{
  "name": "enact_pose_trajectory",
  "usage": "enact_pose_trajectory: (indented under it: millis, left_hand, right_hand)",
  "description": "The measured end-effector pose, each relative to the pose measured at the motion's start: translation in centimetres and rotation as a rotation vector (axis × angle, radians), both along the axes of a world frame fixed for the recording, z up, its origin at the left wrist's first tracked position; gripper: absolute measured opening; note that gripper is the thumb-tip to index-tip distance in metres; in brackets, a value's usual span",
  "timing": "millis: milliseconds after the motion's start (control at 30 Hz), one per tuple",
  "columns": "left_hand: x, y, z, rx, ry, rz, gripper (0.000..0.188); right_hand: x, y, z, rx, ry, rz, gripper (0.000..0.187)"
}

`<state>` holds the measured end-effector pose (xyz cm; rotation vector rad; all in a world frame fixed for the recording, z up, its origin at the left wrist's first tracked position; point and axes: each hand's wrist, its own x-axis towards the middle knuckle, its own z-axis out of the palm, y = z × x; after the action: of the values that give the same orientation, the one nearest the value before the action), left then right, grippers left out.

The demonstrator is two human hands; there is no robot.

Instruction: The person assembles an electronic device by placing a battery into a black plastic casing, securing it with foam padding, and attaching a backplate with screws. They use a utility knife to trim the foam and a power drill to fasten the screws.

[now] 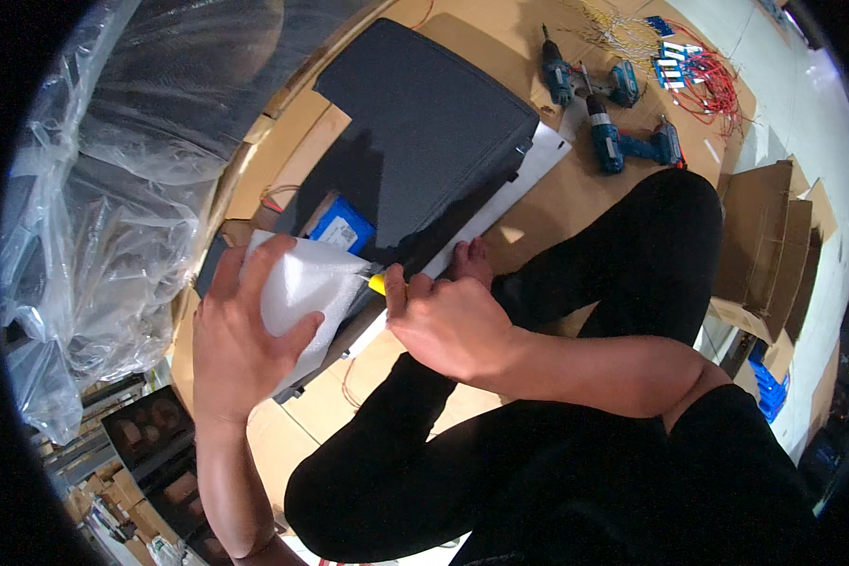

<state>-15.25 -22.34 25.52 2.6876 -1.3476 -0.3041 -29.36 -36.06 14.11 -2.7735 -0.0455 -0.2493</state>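
Observation:
My left hand (241, 325) grips a piece of white foam sheet (297, 288), thumb on one side and fingers over its far edge. In my right hand (448, 321) is a yellow-handled tool (378, 283), my fingers wrapped round it. Its thin metallic tip meets the foam's right corner; the tool's kind cannot be made out. The foam lies over the near end of a large dark padded panel (424, 104). Just beyond the foam, a blue battery pack (342, 226) with a white label rests against the panel.
Cordless drills (608, 137) lie at the far right on the cardboard, near red-wired blue packs (693, 75). Clear plastic sheeting (132, 179) hangs at the left. An upright cardboard box (759, 250) stands right of my bent knee. A dark bin (151, 429) sits lower left.

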Motion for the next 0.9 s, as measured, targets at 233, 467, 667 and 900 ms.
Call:
enact_pose_trajectory:
  millis: [233,467,667,900]
  left_hand:
    - [-5.1,3.3,7.5,-0.100,-0.325,0.014,0.068]
    - [-13.1,11.2,12.7,-0.666,-0.581,0.419,0.094]
    - [-11.9,11.2,7.4,-0.852,-0.037,0.345,0.104]
    - [-9.6,5.2,5.2,-0.386,-0.252,-0.482,0.094]
  right_hand:
    - [-0.1,-1.5,5.9,-0.023,-0.209,0.065,0.047]
    - [-0.1,-9.0,11.3,-0.282,-0.273,0.019,0.045]
    - [-2.1,-10.7,10.6,0.784,-0.242,-0.024,0.035]
    - [-5.3,-8.5,8.1,1.560,0.135,0.270,0.032]
